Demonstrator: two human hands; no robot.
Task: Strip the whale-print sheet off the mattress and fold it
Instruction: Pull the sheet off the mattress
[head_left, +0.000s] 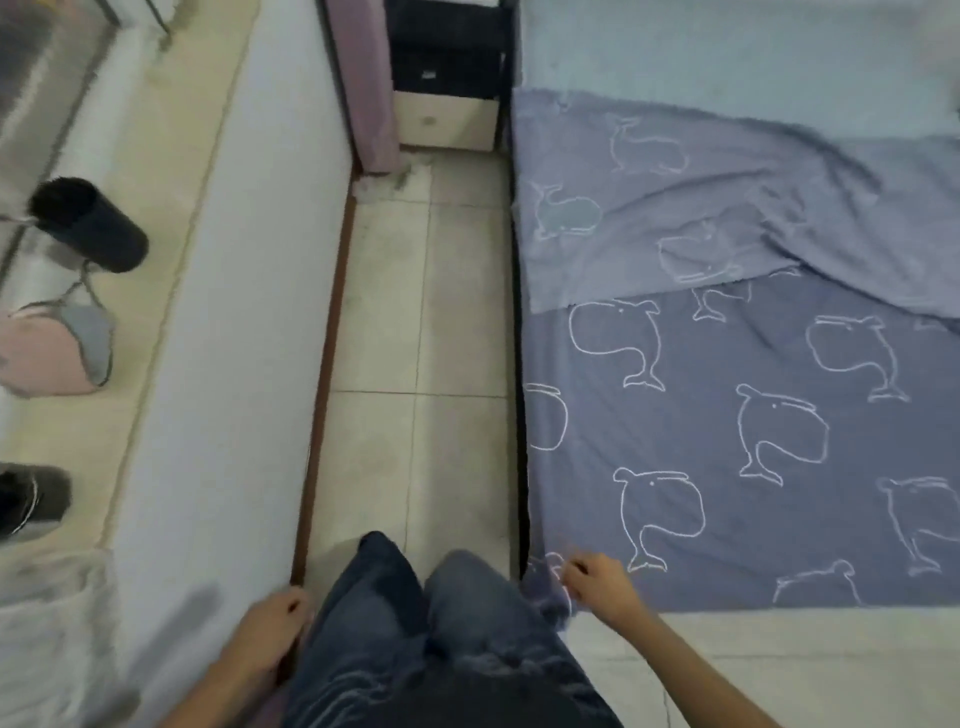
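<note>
My R hand pinches near corner of whale-print sheet; L hand loose, holds nothing. Far end flipped back, rest on mattress; 0 folds.

Head cam, wide-angle, looks steeply down over floor.

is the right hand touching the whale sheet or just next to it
Touching. The head view shows the right hand with fingers curled round the bunched near corner of the whale-print sheet.
</note>
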